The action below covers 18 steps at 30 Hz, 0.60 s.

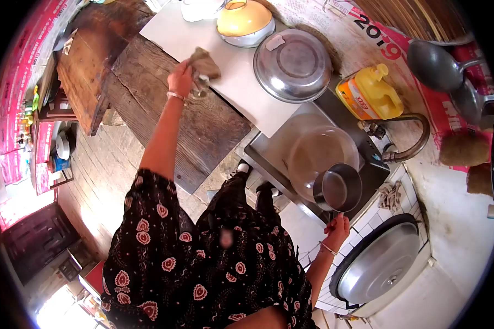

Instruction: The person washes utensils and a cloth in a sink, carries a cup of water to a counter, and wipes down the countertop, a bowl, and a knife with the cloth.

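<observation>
My left hand (179, 80) is closed on a brown rag (205, 63) above the edge where the wooden table (164, 109) meets a white board (225, 68). Something small and shiny hangs or lies just below the rag; I cannot make it out. On the other side, my right hand (336, 229) grips the handle of a small dark metal saucepan (343, 186). The saucepan is over a translucent basin (299, 156) in the steel sink (266, 147). Part of the basin is hidden by the saucepan.
A steel lid (292, 64), a yellow bowl (241, 19) and a yellow jug (368, 93) stand behind. A curved faucet (417, 140) reaches beside the sink. A large lidded wok (379, 262) is set in the tiled stove at right. Ladles (434, 66) hang on the wall.
</observation>
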Available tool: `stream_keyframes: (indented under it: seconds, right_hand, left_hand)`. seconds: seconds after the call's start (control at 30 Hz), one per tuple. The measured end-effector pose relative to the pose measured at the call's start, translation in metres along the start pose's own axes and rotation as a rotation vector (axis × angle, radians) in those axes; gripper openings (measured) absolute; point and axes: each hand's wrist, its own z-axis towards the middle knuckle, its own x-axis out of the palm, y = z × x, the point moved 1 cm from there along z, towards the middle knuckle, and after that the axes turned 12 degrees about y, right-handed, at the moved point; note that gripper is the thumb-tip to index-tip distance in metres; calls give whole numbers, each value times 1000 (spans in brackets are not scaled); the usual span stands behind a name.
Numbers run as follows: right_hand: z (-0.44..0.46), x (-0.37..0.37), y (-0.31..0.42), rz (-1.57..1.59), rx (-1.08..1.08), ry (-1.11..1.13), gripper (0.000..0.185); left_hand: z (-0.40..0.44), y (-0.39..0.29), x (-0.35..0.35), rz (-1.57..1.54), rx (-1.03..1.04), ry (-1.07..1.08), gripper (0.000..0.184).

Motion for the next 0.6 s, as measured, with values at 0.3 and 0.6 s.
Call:
stream_keyframes:
  seconds: [0.3,0.6]
  right_hand:
    - [-7,15,-5,10,9,7,26]
    - [-8,38,4,-65,-36,44,28]
  left_hand:
    - [-70,-10,127,1381,321,242,45]
    - [-178,-57,169,-117,-86,1137,27]
